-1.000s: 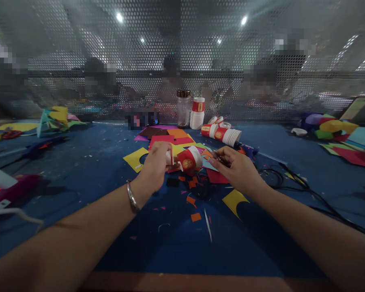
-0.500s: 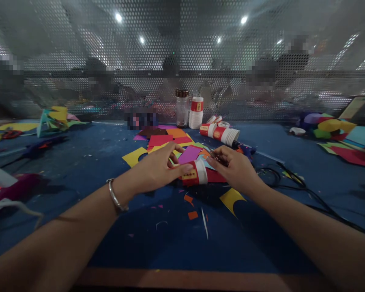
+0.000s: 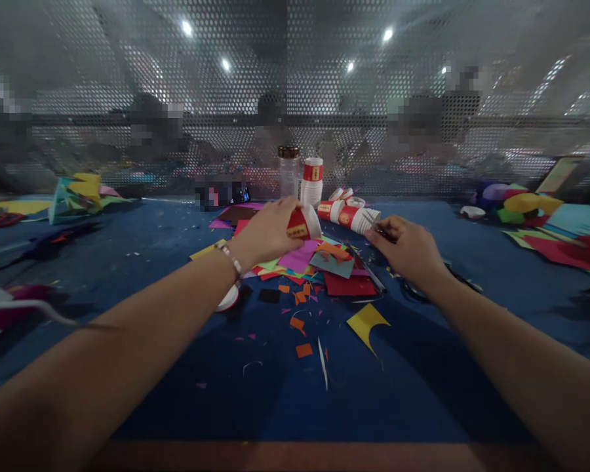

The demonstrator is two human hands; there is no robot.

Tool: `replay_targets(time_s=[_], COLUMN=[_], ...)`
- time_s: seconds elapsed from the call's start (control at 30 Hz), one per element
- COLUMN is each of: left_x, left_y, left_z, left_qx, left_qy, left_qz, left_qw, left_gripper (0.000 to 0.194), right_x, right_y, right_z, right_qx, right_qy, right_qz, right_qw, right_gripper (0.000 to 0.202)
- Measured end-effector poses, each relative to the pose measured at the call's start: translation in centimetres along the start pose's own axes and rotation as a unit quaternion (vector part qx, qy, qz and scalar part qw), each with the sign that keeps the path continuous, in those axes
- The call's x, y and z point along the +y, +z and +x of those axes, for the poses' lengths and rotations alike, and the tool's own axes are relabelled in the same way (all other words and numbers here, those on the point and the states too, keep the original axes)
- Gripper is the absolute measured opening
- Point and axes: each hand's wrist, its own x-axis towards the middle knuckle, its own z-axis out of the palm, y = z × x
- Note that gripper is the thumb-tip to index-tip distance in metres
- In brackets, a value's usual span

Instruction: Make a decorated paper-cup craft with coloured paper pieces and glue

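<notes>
1. Paper cup (image 3: pixel 311 223), red and white, lies tipped in my left hand (image 3: pixel 275 229) over the colored paper pile (image 3: pixel 299 257), mouth toward my right. The grip is closed around its body; a harder squeeze could, I judge, dent that thin wall.
2. My right hand (image 3: pixel 413 248) pinches a slim metal tool (image 3: pixel 377 224) (scissors by the look, though I can't be sure). Its tips appear at the rims of the lying cup stack (image 3: pixel 361 219), so a careless swing might nick or roll it.
3. Behind my left hand stand the upright cup stack (image 3: pixel 312 190) and clear jar (image 3: pixel 288 180). An overlong reach could topple either one.
4. Near my left forearm sits a white round piece (image 3: pixel 229 299), which a dropped elbow might crush.
5. Black cable (image 3: pixel 415 292) runs beneath my right wrist; snagging it could drag whatever it's attached to.
</notes>
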Motion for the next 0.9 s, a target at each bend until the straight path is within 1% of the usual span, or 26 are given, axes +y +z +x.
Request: replay_targets(time_s=[0.07,0.17,0.3,0.37,0.43,0.53,0.63,0.8,0.83,0.9], left_x=[-1.1,-2.4,-3.6,-3.9,-4.0,-3.6,-2.8,-1.7,-1.6,-1.5], left_y=[0.3,1.6,4.1,5.3,6.2,7.2,7.8,8.6,8.7,8.9], left_z=[3.0,6.6,9.6,10.8,11.9,13.4,14.3,14.6,14.6,14.5], left_qx=[0.011,0.027,0.036,0.028,0.015,-0.005,-0.028,-0.062,-0.066,-0.071], left_qy=[-0.019,-0.051,-0.087,-0.095,-0.100,-0.094,-0.066,-0.023,-0.019,-0.013], left_qz=[0.026,0.036,0.024,0.014,0.009,0.005,-0.003,-0.033,-0.041,-0.059], left_qw=[0.999,0.998,0.995,0.995,0.995,0.996,0.997,0.997,0.997,0.996], left_gripper=[0.060,0.063,0.064,0.064,0.059,0.044,0.039,0.037,0.039,0.049], right_x=[1.0,2.4,3.5,3.8,4.0,4.2,4.4,4.9,4.9,5.0], right_y=[-0.3,-0.5,-0.2,-0.1,-0.1,-0.3,-0.5,-0.5,-0.5,-0.5], right_z=[0.7,1.4,1.9,2.1,2.2,2.4,2.6,2.7,2.7,2.8], right_qx=[0.005,-0.008,-0.037,-0.049,-0.055,-0.058,-0.057,-0.040,-0.036,-0.031], right_qy=[0.025,0.047,0.057,0.055,0.052,0.052,0.053,0.056,0.057,0.063], right_qz=[-0.036,-0.077,-0.109,-0.118,-0.124,-0.129,-0.131,-0.134,-0.135,-0.137], right_qw=[0.999,0.996,0.992,0.990,0.989,0.989,0.988,0.989,0.989,0.988], right_gripper=[0.016,0.017,0.017,0.017,0.017,0.017,0.019,0.020,0.020,0.020])
